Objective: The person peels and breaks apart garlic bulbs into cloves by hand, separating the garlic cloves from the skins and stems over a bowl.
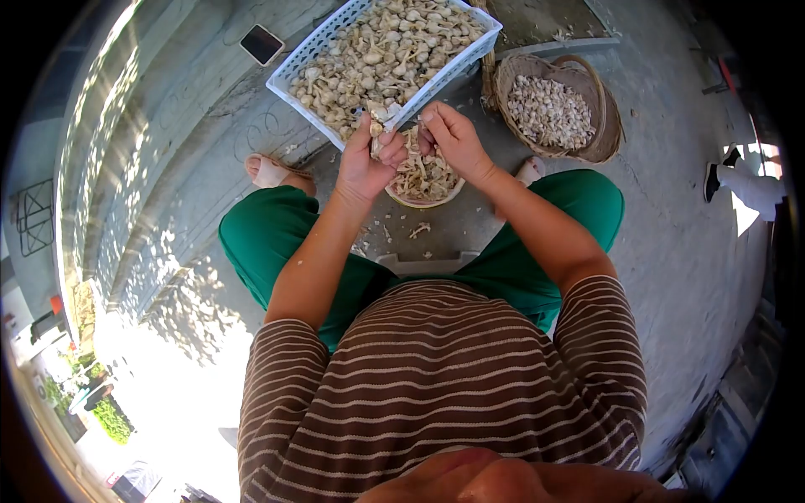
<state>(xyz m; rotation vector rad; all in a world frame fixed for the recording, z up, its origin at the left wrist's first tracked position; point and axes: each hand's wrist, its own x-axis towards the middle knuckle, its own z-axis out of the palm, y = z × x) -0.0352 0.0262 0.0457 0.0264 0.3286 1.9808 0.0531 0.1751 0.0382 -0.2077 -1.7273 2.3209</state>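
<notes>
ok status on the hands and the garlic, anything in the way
Left hand gripping a garlic bulb. Right hand picking at it. Held over bowl of peelings; white crate just beyond. Nothing in the way.

Wicker basket [605, 126] at upper right, holding peeled cloves [549, 111]. Dark phone [262, 44] lying flat on the concrete step [168, 101] at upper left. Scraps of papery skin [419, 228] scattered on the concrete floor [688, 251]. Another person's foot in a white sock and dark shoe [713, 180] at far right. Green plants [109, 417] in sun, lower left
</notes>
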